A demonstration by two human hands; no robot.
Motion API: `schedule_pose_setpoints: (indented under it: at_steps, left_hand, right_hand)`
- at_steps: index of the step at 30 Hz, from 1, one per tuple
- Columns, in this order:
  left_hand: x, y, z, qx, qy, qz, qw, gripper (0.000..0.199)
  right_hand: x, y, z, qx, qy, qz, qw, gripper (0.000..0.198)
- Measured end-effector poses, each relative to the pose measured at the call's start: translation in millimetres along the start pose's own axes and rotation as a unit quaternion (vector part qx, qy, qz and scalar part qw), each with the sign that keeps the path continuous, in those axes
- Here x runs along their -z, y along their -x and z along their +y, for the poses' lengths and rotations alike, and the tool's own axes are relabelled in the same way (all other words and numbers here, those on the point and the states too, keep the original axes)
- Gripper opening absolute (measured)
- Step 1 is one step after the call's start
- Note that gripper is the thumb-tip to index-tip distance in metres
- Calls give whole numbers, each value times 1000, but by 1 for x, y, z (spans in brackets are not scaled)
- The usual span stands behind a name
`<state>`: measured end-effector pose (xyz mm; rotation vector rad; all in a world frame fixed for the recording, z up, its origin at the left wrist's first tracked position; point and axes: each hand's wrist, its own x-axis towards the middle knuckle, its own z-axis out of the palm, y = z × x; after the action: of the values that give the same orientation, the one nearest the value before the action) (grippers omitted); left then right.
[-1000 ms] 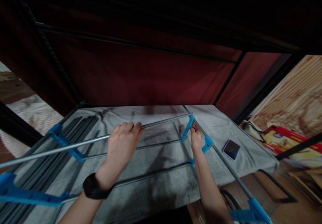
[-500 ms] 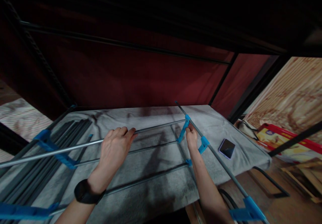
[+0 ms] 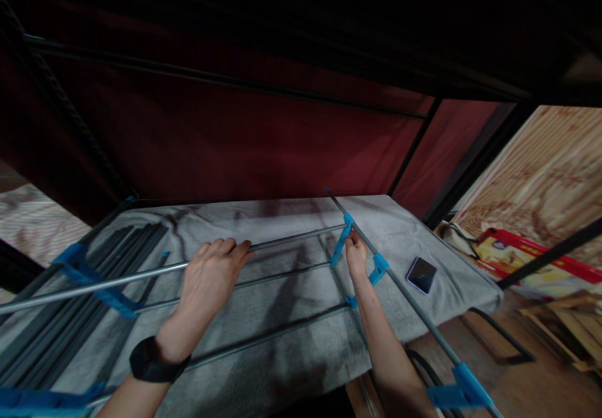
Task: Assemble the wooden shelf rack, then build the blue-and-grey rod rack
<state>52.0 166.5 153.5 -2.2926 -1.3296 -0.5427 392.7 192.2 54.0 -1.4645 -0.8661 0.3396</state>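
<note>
Left hand (image 3: pixel 209 277) closed round a metal rod (image 3: pixel 155 272), right hand (image 3: pixel 356 254) up against a blue bracket (image 3: pixel 339 247)

Nearest me, a dark watch (image 3: pixel 151 361) sits on the left wrist, and a corner bracket (image 3: pixel 42 399) is cut off at bottom left. Above them the left hand grips the rod from on top, its thumb mostly hidden. One end of the rod runs out of sight on the left; the other meets the top of the blue bracket, on the right-hand pole (image 3: pixel 418 311), though I can't make out whether it is seated. The right hand's fingertips bunch at that bracket, partly lost; pinching or just pressing, I cannot tell. Loose grey bars (image 3: pixel 84 305) lie on the blanket (image 3: pixel 282 217) at left, partly covered by the frame; a phone (image 3: pixel 421 275) lies at right. Beyond, a red curtain (image 3: pixel 273 148) fades into darkness overhead.
</note>
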Motion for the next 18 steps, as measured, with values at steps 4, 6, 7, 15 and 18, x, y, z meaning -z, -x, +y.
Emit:
schedule_pose_setpoints:
  at_steps: [4,6,7,15,18]
  left_hand:
    - [0,-3,-5,-16,0,-1,1000,37]
    - [1,-6,-7,-21,-1,-7,1000,36]
    - [2,-8,-7,-24,-2,-11,1000,35]
    - [-7,-16,-13,-28,-8,-19,999,31]
    - [-10,-18,-14,-33,-3,-24,999,32]
  right_hand:
    - [-1,1,1,1,-5,-4,1000,20]
    - [-1,2,1,5,-11,-4,1000,21]
    - [-1,2,2,7,-15,-5,1000,22]
    - [-2,5,8,14,-28,-10,999,22]
    - [-3,5,10,24,-22,-14,999,26]
